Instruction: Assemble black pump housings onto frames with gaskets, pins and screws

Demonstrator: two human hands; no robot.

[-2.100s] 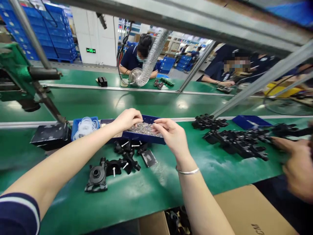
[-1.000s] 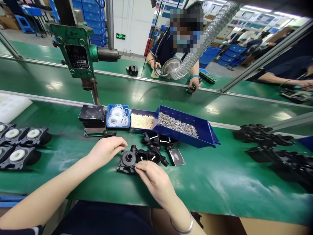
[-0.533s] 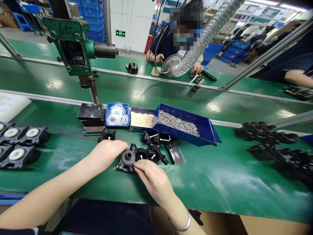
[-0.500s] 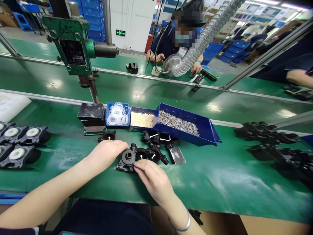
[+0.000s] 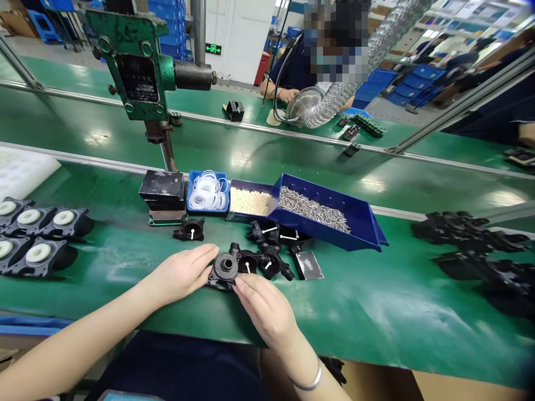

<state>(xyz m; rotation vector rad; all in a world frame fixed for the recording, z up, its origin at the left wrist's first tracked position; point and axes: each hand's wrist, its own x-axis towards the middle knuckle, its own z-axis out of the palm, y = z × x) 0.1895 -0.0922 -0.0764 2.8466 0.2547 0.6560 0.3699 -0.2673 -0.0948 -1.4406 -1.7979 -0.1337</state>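
A black plastic housing with a round raised centre (image 5: 226,267) rests on the green bench between my hands. My left hand (image 5: 184,274) grips its left side, fingers along the edge. At its lower right corner, my right hand (image 5: 267,309) pinches the edge with thumb and fingers. Just behind it lie more black housings (image 5: 271,262) with small white pins showing inside. Another single black housing (image 5: 191,229) sits further back on the left, in front of a black block (image 5: 163,189).
A blue bin of metal pins (image 5: 326,214), a bin of cream pellets (image 5: 249,201) and a blue box of clear rings (image 5: 208,192) line the back. A green press (image 5: 134,67) stands behind. Housings with white discs (image 5: 39,253) lie left, black parts (image 5: 472,239) right. A co-worker sits opposite.
My left hand has shifted from the housing's top left corner down along its left side. The right hand keeps its place at the lower right corner. The whole view has shifted slightly.
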